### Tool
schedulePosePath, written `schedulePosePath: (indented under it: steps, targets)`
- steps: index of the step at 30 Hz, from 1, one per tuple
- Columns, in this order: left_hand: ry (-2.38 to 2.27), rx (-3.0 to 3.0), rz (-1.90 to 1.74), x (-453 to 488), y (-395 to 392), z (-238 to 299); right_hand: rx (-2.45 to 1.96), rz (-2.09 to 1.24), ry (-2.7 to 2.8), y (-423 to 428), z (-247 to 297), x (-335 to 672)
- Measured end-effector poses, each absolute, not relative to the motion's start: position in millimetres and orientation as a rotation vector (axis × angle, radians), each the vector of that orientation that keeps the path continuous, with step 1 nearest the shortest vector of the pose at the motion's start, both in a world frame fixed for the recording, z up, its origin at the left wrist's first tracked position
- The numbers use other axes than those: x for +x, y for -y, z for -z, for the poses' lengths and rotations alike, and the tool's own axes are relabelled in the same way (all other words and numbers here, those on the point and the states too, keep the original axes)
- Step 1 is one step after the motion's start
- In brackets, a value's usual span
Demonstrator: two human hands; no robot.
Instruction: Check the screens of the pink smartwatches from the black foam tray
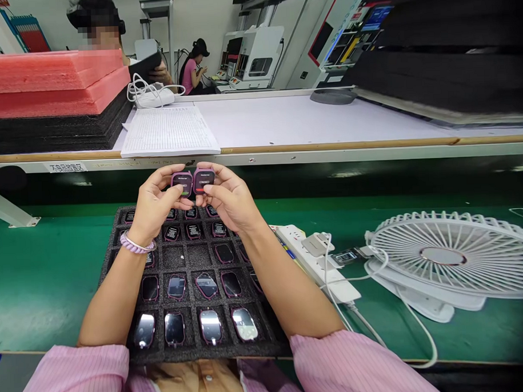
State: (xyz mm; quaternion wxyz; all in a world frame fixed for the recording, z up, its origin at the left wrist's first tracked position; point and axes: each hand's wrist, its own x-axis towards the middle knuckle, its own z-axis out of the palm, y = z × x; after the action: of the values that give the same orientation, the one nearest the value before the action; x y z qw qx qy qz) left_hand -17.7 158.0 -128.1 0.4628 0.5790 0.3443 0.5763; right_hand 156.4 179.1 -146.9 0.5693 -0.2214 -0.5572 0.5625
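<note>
My left hand point(153, 203) is closed on a purple smartwatch body point(182, 181), its thumb over the lower part of the lit screen. Beside it, my right hand point(229, 198) grips a second smartwatch body point(204, 178), thumb at the red strip on its screen. The two watches are side by side, screens facing me, above the far edge of a black foam tray point(172, 354). Several more watch bodies lie in the tray's compartments. Farther rows show lit text, as on one watch point(193, 231); nearer ones have dark, reflective screens, like this watch point(210, 326).
A white power strip point(319, 268) with cables and a white fan point(444, 258) stand right of the tray on the green bench point(45, 272). The raised shelf holds red foam sheets point(47, 83), ruled paper point(169, 133) and black foam point(446, 81). Two people are beyond it.
</note>
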Motion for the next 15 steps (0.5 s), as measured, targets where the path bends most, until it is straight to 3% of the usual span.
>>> schedulePosePath:
  steps: [15]
  targets:
    - [-0.697, 1.494, -1.4, -10.4, -97.0, 93.7, -0.452, -1.332, 1.427, -156.2, 123.4, 169.5]
